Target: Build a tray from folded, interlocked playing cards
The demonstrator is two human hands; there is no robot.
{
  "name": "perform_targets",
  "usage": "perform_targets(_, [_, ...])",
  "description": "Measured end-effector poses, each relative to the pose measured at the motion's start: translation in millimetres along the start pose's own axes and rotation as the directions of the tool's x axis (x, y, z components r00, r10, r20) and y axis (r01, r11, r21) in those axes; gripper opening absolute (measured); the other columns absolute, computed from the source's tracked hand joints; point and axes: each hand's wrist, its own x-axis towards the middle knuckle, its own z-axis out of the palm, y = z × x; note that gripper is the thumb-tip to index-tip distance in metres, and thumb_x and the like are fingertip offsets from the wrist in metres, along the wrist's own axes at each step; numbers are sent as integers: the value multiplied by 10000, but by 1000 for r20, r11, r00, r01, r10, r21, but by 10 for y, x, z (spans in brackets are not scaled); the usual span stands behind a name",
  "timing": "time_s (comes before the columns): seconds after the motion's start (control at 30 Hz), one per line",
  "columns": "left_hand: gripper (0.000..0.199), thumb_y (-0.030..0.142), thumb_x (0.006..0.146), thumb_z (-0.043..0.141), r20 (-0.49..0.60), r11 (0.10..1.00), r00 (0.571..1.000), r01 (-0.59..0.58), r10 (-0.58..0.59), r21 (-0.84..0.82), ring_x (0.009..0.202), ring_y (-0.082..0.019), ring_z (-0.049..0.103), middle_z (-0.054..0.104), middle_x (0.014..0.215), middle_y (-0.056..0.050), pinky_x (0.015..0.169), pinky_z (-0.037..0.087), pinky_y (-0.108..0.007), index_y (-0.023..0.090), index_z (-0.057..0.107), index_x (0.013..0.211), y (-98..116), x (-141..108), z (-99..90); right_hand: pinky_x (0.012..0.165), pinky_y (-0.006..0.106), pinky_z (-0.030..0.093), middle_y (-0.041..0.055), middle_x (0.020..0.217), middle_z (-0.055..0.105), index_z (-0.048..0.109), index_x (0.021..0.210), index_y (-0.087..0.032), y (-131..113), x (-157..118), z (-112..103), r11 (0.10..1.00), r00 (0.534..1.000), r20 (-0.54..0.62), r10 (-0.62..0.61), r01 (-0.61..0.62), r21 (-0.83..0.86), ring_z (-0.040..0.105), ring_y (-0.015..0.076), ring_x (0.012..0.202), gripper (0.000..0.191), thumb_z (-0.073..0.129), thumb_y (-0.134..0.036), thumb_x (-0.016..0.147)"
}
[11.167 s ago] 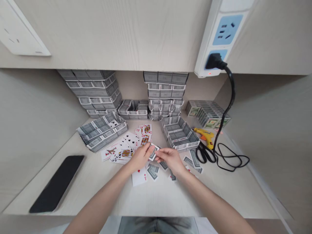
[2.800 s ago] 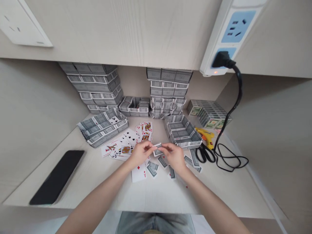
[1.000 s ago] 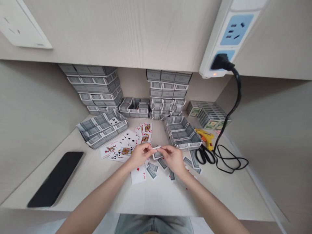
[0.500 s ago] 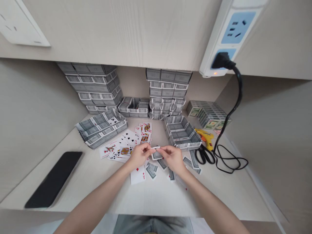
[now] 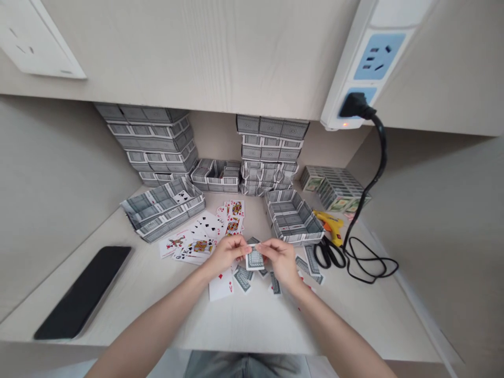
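Between my two hands is a playing card (image 5: 255, 259), its grey patterned back towards me. My left hand (image 5: 228, 254) pinches its left edge with thumb and fingers; my right hand (image 5: 279, 257) grips the right edge the same way. Beneath them, folded card pieces (image 5: 243, 278) and an ace of diamonds (image 5: 221, 285) lie on the desk. Left of my hands spreads a pile of face-up playing cards (image 5: 200, 245). One open tray made of cards (image 5: 169, 215) stands to the left, and another card tray (image 5: 297, 239) to the right.
A black phone (image 5: 84, 294) lies at left. Scissors (image 5: 329, 253), a yellow glue gun (image 5: 332, 224) and a looping black cable (image 5: 370, 257) are at right. Stacked card boxes (image 5: 271, 149) stand at the back, under a cabinet with a power strip (image 5: 364, 63).
The card between my hands has unfolded or tilted, and more of its patterned back shows. Both hands keep their hold, slightly lower in view.
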Motion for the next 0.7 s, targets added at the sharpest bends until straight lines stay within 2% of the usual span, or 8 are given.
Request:
perform_targets(0.3, [327,400,609,679,89,973,995,66,-47,-221,466,-81,438,502,485,27,482,317,-212,133,500,546,44,-17,2,452,222,376,-27,478,504,550,530,-181,18,37,21,943,982,107,155,-179,282,461,105,452,251,678,-393,569])
perform_targets(0.4, [338,401,599,685,81,962,995,81,-62,-260,457,-82,437,496,476,26,477,321,-216,134,489,532,62,-13,-2,458,216,385,-36,490,489,492,531,-185,23,42,44,919,974,137,180,-216,329,464,100,458,300,669,-421,585])
perform_targets(0.47, [334,399,610,676,40,970,997,69,-62,-231,451,-79,430,497,471,29,471,319,-213,135,488,531,79,-6,-18,457,205,380,-44,484,469,473,524,-184,22,44,54,953,984,129,122,-153,262,450,90,454,329,649,-442,624])
perform_targets(0.57, [329,406,638,651,-30,987,999,32,-37,-155,448,-78,427,499,468,34,471,325,-212,138,491,534,100,2,-50,429,191,358,-50,462,448,476,525,-179,45,38,65,999,992,123,1,-7,49,429,81,435,364,590,-482,692])
perform_targets(0.63, [336,417,644,641,-61,995,998,6,-12,-98,452,-76,420,491,467,39,474,323,-210,141,488,532,107,3,-63,391,189,341,-51,446,452,479,535,-179,78,30,73,999,990,140,-5,11,-37,423,80,401,392,542,-518,720])
perform_targets(0.7, [345,431,646,634,-76,999,997,-14,11,-40,461,-74,413,481,472,42,478,315,-208,141,484,535,109,2,-65,348,189,320,-50,430,466,482,539,-179,112,26,83,998,988,154,31,-22,-60,415,78,355,417,509,-548,729])
